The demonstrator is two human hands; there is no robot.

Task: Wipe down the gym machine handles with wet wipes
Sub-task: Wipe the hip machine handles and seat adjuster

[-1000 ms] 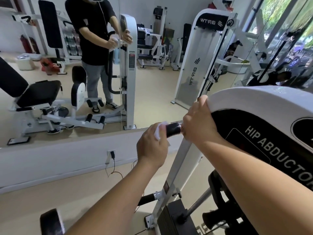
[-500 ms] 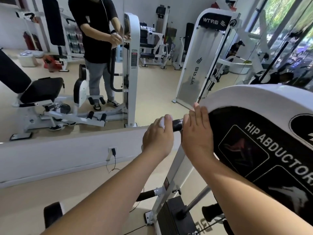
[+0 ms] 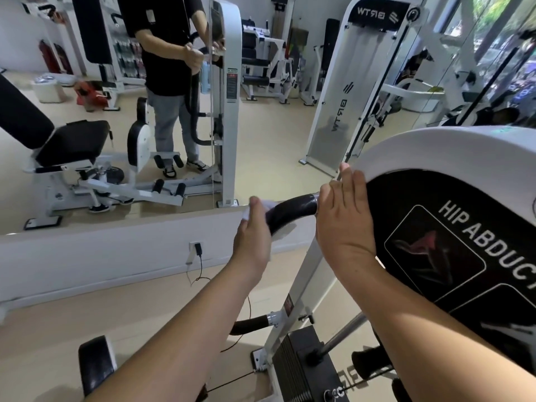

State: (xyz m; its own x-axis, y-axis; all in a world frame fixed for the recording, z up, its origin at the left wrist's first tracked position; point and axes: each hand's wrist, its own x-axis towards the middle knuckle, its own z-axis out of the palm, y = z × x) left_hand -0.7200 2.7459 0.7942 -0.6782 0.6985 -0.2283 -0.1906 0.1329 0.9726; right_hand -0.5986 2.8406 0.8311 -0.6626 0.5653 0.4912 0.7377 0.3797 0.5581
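A: Where is the handle just now, and which hand has it?

B: The black curved handle (image 3: 293, 211) juts left from the white frame of the hip abductor machine (image 3: 452, 227), at mid-height in the view; the left hand (image 3: 253, 236) is on it, near its outer, lower end; the grip there is closed around a white wet wipe (image 3: 268, 205) that is wrapped about the bar, with the thumb over the top.

A: And the right hand?

B: The right hand (image 3: 345, 224) is open, fingers straight and together, palm laid against the machine's white shroud just where the handle meets it; it holds nothing; I take it to be steadying only.

A: Which way does the bar run from the wiping grip?

B: Its long axis goes up and to the right from the left hand, arching toward the right hand; the bare, glossy stretch lies between the two hands; so the left hand is plainly the nearer one to do the work, and the stroke, I judge, should follow the curve toward the frame, or twist round the bar where it sits.

A: Anything left after this one?

B: A second black handle (image 3: 251, 324) shows lower down, sticking left from the same frame, near the weight stack (image 3: 301, 364); neither hand touches it; the mirror (image 3: 145, 111) on the far wall shows the person standing at the machine.
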